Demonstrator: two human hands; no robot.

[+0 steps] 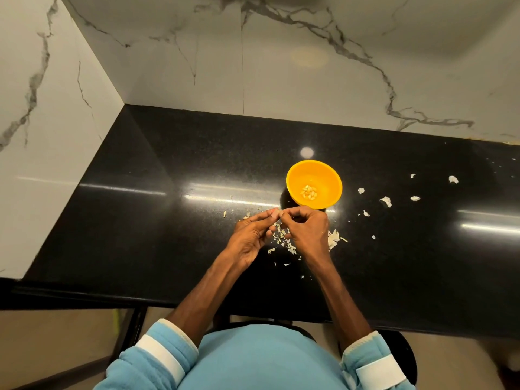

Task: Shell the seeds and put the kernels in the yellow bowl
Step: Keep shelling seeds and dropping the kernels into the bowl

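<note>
A yellow bowl (323,175) stands on the black counter (140,220), with a small heap of pale kernels (309,192) at its bottom. Just in front of the bowl my left hand (250,237) and my right hand (305,228) meet fingertip to fingertip. Both pinch one small seed (278,213), mostly hidden by the fingers. Under and between the hands lies a pile of pale shell bits (284,240).
More shell scraps (386,200) are scattered on the counter to the right of the bowl. Marble walls (253,66) close off the back and left sides. The counter's front edge runs just before my body.
</note>
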